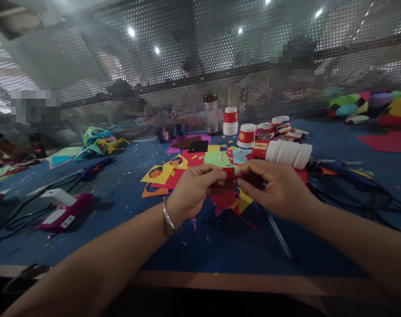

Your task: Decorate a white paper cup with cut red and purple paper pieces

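Above the middle of the table, my left hand (pixel 195 187), a silver bangle on its wrist, pinches a small piece of red paper (pixel 228 173) between thumb and fingers. My right hand (pixel 269 182) has its thumb and fingertips drawn together at the right edge of that same piece. Just under the fingers is a rounded red paper shape (pixel 223 199); whether it joins the small piece I cannot tell. Yellow paper (pixel 245 201) lies behind it, beside my right hand. A clear glue stick (pixel 277 233) or similar thin rod lies below my right hand.
Cut paper sheets (pixel 159 174) spread beyond my hands. Stacked paper cups (pixel 288 153) lie on their side, with a clear bottle (pixel 211 116) farther back. Corded glue guns (pixel 349 174) and a purple power strip (pixel 66 213) flank me. A perforated metal screen (pixel 174 66) stands behind.
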`<act>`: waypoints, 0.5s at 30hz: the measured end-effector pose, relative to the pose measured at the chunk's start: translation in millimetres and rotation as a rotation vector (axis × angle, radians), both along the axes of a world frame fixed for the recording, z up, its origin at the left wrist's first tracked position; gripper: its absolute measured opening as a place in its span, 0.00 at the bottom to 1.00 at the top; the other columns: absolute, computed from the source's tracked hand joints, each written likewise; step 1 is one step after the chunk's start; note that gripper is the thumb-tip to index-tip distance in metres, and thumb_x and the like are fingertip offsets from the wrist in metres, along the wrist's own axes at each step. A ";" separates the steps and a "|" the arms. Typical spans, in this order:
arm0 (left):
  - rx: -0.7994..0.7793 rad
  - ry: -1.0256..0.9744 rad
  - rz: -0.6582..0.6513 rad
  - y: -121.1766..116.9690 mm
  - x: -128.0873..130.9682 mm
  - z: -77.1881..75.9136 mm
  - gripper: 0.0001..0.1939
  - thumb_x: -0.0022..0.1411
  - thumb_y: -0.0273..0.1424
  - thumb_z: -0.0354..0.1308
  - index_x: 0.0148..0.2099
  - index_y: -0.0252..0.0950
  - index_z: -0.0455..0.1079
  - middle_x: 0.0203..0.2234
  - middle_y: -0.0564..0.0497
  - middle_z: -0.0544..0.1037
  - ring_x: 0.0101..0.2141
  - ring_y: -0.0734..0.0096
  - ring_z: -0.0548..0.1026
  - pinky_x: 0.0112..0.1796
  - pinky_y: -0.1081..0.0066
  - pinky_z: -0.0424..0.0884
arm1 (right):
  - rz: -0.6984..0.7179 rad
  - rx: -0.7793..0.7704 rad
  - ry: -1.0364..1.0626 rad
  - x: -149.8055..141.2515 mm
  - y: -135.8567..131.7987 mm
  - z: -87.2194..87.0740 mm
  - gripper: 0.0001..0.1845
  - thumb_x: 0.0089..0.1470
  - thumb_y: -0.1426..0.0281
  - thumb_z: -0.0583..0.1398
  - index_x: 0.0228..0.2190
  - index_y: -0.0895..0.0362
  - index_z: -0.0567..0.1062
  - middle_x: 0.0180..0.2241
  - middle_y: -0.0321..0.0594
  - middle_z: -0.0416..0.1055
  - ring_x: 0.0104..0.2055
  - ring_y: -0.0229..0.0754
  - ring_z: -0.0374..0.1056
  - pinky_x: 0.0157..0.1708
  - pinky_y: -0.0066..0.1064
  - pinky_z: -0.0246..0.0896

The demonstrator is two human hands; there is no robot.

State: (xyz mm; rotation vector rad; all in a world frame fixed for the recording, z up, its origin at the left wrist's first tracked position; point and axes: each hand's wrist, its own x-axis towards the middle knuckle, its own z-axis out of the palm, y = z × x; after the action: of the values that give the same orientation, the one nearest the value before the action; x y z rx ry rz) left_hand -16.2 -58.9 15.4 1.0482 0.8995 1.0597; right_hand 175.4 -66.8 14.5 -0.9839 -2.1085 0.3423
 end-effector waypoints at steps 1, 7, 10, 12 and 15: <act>0.010 0.017 0.012 0.4 0.0 -0.4 0.04 0.54 0.26 0.68 0.27 0.33 0.76 0.24 0.53 0.80 0.25 0.78 0.77 0.32 0.75 0.75 | -0.002 0.038 -0.018 -0.1 0.0 -0.4 0.06 0.58 0.70 0.58 0.29 0.54 0.72 0.24 0.34 0.70 0.23 0.36 0.62 0.24 0.29 0.56; 0.046 0.100 0.046 0.3 2.1 -1.5 0.03 0.58 0.24 0.66 0.31 0.34 0.79 0.25 0.52 0.82 0.24 0.77 0.78 0.32 0.75 0.76 | 0.003 0.139 -0.081 0.3 -0.6 -4.5 0.03 0.60 0.69 0.58 0.34 0.54 0.73 0.30 0.38 0.74 0.26 0.37 0.67 0.27 0.30 0.61; 0.056 0.119 0.067 -0.3 3.4 -0.4 0.06 0.60 0.22 0.64 0.31 0.34 0.79 0.24 0.52 0.82 0.24 0.78 0.79 0.31 0.76 0.75 | 0.024 0.180 -0.108 -0.2 -2.4 -4.7 0.05 0.62 0.70 0.58 0.36 0.55 0.74 0.31 0.39 0.75 0.26 0.37 0.67 0.28 0.30 0.62; 0.055 0.126 0.078 -0.8 3.8 0.9 0.06 0.60 0.21 0.63 0.31 0.35 0.79 0.23 0.53 0.82 0.23 0.79 0.79 0.31 0.77 0.75 | 0.034 0.198 -0.111 -0.7 -2.9 -4.2 0.06 0.63 0.70 0.57 0.36 0.55 0.75 0.30 0.39 0.74 0.27 0.37 0.67 0.28 0.30 0.62; 0.048 0.127 0.083 -1.5 3.3 2.9 0.06 0.61 0.22 0.64 0.32 0.35 0.79 0.23 0.53 0.82 0.24 0.77 0.80 0.30 0.76 0.75 | 0.026 0.178 -0.078 -0.8 -1.6 -3.4 0.06 0.63 0.70 0.58 0.34 0.55 0.75 0.28 0.37 0.74 0.26 0.37 0.67 0.27 0.29 0.61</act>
State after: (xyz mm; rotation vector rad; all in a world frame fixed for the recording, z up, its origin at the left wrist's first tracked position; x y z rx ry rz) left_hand -12.8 -60.4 18.3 1.1361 1.0314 1.0976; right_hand 174.6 -68.4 11.1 -0.8790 -2.1808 0.1280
